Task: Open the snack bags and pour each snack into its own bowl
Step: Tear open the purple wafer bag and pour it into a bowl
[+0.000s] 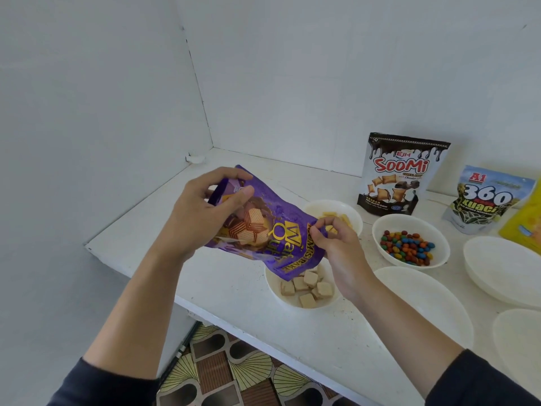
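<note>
The left hand [202, 212] is curled round the raised end of a glossy, crinkled purple wafer bag [281, 238]; that end is largely hidden by the fingers. The bag is held tilted, its lower end at five o'clock over a round white bowl [325, 303] on the matt white counter [234, 288]. The bag's mouth cannot be made out. Pale square wafer cubes [310, 278] are seen in the bowl, some covered by the bag. The bag's side edge is pinched between thumb and forefinger of the right hand [339, 247], the other fingers loosely bent. At twelve o'clock from the bowl, a second bowl [322, 206] of yellowish pieces is partly blocked by that hand. At two o'clock, a third bowl [409, 222] is filled with shiny coloured candies [407, 247]. Behind it, a black-and-white Soomi pouch [402, 174] and a Kuaci pouch [483, 200] are stood upright. A yellow pack [527, 227] is cut off by the right edge.
</note>
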`<state>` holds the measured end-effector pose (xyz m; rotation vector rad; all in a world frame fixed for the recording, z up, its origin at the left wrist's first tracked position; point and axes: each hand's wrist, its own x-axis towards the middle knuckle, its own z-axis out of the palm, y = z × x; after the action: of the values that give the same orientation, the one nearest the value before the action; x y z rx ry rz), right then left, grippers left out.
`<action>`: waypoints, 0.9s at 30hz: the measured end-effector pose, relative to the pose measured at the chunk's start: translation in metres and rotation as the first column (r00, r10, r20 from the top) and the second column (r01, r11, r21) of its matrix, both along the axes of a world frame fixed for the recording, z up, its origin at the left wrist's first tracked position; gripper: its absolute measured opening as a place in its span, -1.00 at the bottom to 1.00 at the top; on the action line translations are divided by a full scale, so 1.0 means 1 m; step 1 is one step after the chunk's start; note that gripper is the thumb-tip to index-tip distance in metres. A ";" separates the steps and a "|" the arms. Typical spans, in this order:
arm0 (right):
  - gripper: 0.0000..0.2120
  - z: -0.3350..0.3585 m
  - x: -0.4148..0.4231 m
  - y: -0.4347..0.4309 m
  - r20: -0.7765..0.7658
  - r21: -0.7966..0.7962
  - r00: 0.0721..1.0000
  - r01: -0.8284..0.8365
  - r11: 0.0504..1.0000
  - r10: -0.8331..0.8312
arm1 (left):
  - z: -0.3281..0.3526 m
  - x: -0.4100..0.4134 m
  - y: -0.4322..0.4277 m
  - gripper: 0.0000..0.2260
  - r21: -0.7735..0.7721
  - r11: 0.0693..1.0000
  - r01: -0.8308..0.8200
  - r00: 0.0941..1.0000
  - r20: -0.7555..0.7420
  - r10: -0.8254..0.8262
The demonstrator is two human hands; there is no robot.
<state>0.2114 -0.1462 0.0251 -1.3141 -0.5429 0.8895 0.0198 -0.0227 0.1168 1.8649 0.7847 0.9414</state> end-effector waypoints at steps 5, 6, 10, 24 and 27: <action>-0.95 0.023 0.001 -0.002 -0.017 0.151 1.000 -0.016 0.988 0.019 | 0.029 -0.003 0.001 -0.86 0.120 0.992 -0.027 0.999 0.048 0.022; -0.95 0.027 0.001 -0.002 -0.016 0.167 1.000 -0.022 0.986 0.025 | 0.035 -0.004 0.001 -0.85 0.145 0.989 -0.022 0.999 0.044 0.016; -0.93 0.035 -0.002 -0.001 -0.022 0.190 0.999 -0.028 0.981 0.032 | 0.051 -0.005 0.000 -0.85 0.197 0.980 -0.008 1.000 0.013 0.005; -0.92 0.004 -0.001 -0.003 -0.035 0.021 0.999 -0.034 0.999 0.034 | 0.012 0.001 -0.004 -0.85 0.104 0.994 -0.029 0.996 -0.082 0.038; -0.93 0.016 0.000 -0.001 0.012 0.086 0.999 -0.033 0.996 0.032 | 0.032 -0.002 -0.005 -0.78 0.166 0.986 -0.005 0.996 -0.082 0.019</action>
<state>0.2118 -0.1473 0.0412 -1.2355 -0.6064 0.8764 0.0175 -0.0276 0.1485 2.0569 0.7888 0.9667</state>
